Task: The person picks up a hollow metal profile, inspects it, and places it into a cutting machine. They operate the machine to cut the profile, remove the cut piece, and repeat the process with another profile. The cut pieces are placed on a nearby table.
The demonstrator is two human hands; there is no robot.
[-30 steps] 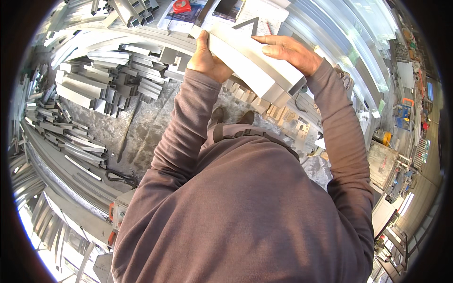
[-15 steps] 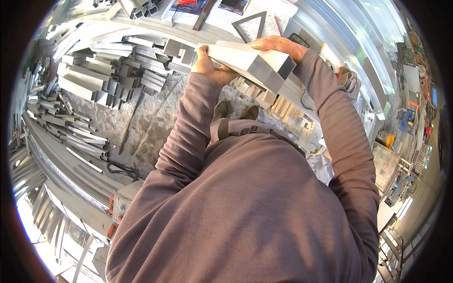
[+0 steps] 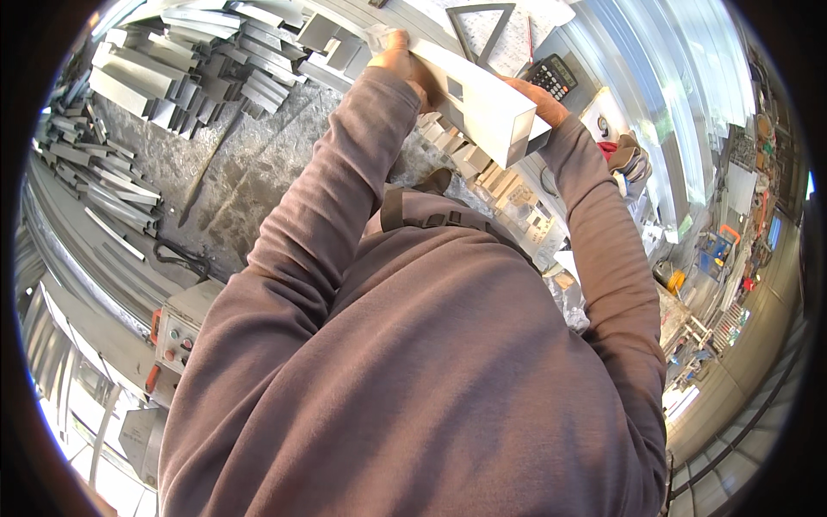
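Note:
A short length of pale metal box profile (image 3: 482, 82) is held up over the workbench edge, its near end turned toward me at the right. A small square cut-out shows in its face. My left hand (image 3: 398, 62) is closed around the far left end, thumb on top. My right hand (image 3: 544, 102) grips the back side near the right end; its fingers are partly hidden behind the piece. Just beyond the profile lie a dark triangular set square (image 3: 497, 39), a written sheet of paper (image 3: 517, 53), a red pencil (image 3: 530, 40) and a black calculator (image 3: 552, 76).
Stacked metal profiles (image 3: 142, 77) lie at the left, with more offcuts (image 3: 95, 185) below them. A control box (image 3: 178, 336) with buttons stands at lower left. Small cut blocks (image 3: 504, 183) sit below the held piece. Long film-wrapped profiles (image 3: 655, 77) run along the right.
Both hands have turned the profile, so the face with the square cut-out now shows. The view has shifted, bringing the calculator fully into sight.

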